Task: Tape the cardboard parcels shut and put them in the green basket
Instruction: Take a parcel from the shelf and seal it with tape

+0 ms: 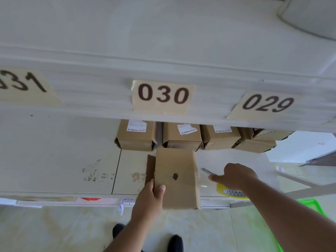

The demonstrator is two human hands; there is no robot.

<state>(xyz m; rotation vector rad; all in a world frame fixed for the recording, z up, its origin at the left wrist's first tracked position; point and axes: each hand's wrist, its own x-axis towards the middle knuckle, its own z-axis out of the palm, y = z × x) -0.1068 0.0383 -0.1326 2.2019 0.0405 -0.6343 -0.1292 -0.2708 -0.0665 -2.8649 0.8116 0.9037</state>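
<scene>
Over the shelf's front edge, from the head camera, we see our left hand (151, 198) pinching the cardboard parcel (176, 179), thumb on top, its near end overhanging. Our right hand (236, 176) reaches toward the yellow tape roll (231, 192), fingers curled, perhaps gripping a blurred tool. Beyond, the green basket (309, 204) edges the floor.

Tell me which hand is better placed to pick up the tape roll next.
Right. The right hand already hovers over the yellow tape roll, while the left hand grips the cardboard parcel and steadies it.
</scene>
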